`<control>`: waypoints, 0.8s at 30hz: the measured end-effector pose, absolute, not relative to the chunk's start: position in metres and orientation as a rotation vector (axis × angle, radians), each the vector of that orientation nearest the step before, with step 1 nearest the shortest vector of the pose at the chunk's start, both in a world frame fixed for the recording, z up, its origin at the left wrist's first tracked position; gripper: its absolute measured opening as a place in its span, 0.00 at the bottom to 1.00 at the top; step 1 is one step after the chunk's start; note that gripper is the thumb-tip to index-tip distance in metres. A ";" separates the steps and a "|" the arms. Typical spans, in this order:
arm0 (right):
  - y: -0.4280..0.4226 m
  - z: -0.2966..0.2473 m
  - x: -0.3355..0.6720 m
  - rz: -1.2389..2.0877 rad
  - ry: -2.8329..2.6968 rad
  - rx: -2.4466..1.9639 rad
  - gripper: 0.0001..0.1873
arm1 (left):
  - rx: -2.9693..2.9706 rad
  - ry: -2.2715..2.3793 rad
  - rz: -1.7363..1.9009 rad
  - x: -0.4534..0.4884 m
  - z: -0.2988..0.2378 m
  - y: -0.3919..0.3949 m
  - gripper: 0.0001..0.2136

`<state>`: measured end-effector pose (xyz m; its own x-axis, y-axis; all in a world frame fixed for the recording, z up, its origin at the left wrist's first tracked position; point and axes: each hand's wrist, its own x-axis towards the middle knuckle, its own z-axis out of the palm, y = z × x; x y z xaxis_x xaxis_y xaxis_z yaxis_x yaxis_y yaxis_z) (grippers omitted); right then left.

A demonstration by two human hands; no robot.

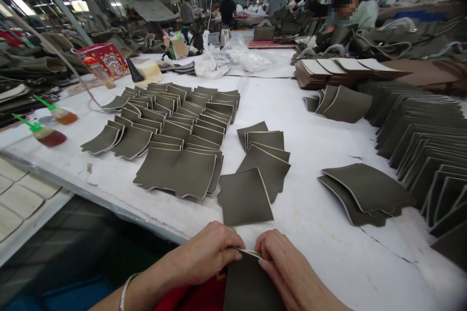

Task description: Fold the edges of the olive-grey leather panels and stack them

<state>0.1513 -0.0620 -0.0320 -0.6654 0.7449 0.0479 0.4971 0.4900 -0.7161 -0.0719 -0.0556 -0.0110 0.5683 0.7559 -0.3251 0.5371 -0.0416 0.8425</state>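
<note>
A dark olive leather piece (251, 284) with a pale edge is at the table's near edge, its lower part running out of view. My left hand (206, 255) pinches the top edge of this piece between thumb and fingers. On the other side, my right hand (282, 262) grips the same edge, thumb in front and fingers curled behind. Just beyond my hands lies a single olive leather panel (245, 199), overlapping a small fan of similar panels (268, 165). Left of these, rows of overlapping leather panels (178, 167) cover the table.
On the right stands a long row of leather pieces (419, 140), with a loose pair (368, 189) nearer me. Two green-tipped bottles (49, 136) lie at the left. Plastic bags (215, 63) and a red box (105, 58) sit farther back. Several people work beyond.
</note>
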 end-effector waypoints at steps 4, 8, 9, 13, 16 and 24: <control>-0.062 -0.032 0.151 0.902 -2.444 -1.043 0.11 | 1.750 1.089 0.256 -0.071 -0.012 -0.058 0.09; -0.063 -0.031 0.153 0.857 -2.469 -1.048 0.10 | 1.775 1.100 0.225 -0.068 -0.011 -0.061 0.11; -0.063 -0.030 0.153 0.852 -2.476 -1.051 0.10 | 1.775 1.105 0.225 -0.067 -0.010 -0.061 0.11; -0.065 -0.026 0.154 0.876 -2.481 -1.061 0.11 | 1.772 1.099 0.261 -0.061 -0.011 -0.061 0.09; -0.063 -0.025 0.154 0.920 -2.476 -1.058 0.10 | 1.778 1.112 0.288 -0.055 -0.013 -0.062 0.06; -0.059 -0.026 0.170 1.270 -2.241 -1.102 0.15 | 1.901 1.111 0.259 -0.050 -0.015 -0.065 0.08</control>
